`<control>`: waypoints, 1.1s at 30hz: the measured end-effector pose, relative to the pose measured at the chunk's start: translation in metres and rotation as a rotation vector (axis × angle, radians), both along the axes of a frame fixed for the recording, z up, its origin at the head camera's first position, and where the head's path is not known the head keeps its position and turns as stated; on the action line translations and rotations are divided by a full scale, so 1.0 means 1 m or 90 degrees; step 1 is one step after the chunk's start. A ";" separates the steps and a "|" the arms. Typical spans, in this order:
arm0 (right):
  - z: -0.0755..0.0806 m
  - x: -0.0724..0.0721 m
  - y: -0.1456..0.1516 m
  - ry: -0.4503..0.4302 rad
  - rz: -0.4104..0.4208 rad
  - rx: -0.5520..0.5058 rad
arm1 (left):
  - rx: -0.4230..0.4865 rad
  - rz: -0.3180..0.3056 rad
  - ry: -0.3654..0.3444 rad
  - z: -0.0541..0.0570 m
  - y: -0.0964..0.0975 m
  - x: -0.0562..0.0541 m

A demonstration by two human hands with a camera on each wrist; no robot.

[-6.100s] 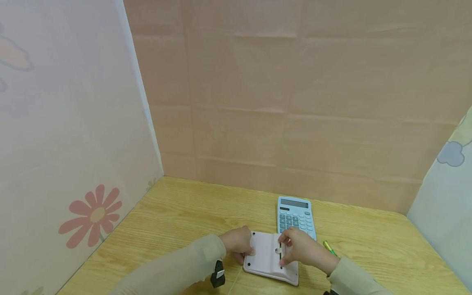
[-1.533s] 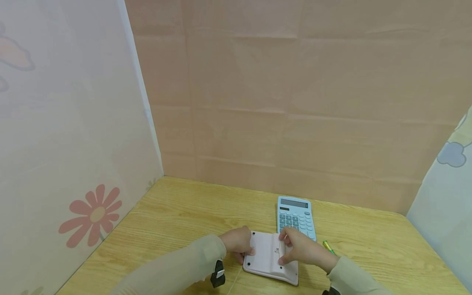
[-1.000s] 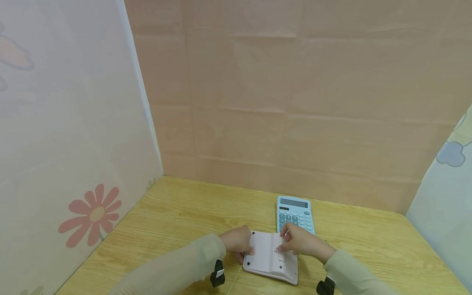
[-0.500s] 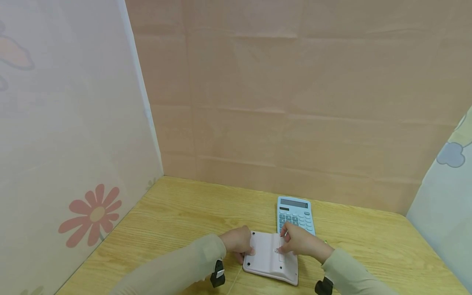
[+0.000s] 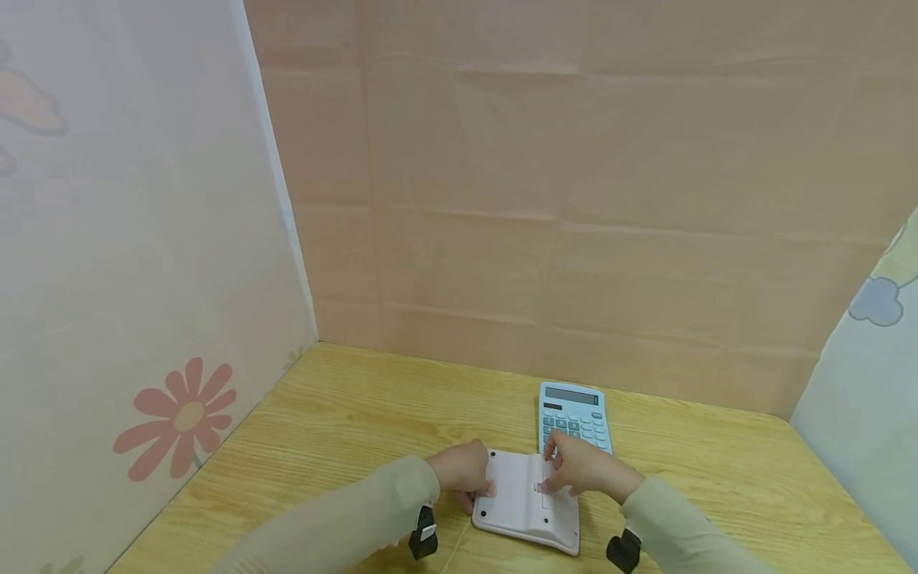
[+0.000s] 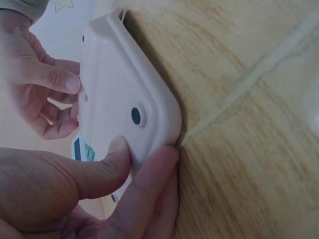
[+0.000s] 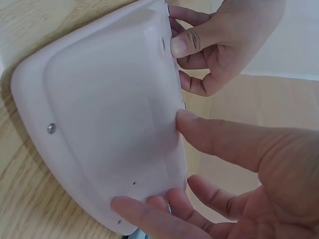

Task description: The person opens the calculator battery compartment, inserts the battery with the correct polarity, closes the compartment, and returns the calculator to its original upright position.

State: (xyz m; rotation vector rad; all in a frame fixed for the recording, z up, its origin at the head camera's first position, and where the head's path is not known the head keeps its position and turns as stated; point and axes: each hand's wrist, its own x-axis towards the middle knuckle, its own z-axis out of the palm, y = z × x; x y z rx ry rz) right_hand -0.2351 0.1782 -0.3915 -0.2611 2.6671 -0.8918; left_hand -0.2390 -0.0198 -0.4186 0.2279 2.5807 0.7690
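Note:
A pale pink calculator (image 5: 508, 494) lies face down on the wooden table, its back with small dark feet turned up. My left hand (image 5: 462, 469) grips its left edge, thumb on the back and fingers along the side, as the left wrist view shows closely. On the raised part of the back sits a battery cover (image 5: 548, 501), flush in its recess. My right hand (image 5: 586, 469) has its thumb (image 7: 199, 132) pressed at the latch of that cover. Its other fingers bend over the far end and edge of the calculator.
Just behind the pink calculator a light blue calculator (image 5: 574, 402) lies face up, partly covered by my right hand. A patterned sheet (image 5: 165, 239) stands along the left, and a brown covering (image 5: 502, 199) rises behind the table (image 5: 358, 414).
The open battery compartment seen earliest is now covered. My right thumb has moved up from the cover's near end to the latch. A green pen is now hidden behind my right arm.

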 end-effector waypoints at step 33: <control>-0.014 0.003 0.032 0.019 0.017 -0.039 | -0.031 -0.009 0.000 0.004 -0.002 0.001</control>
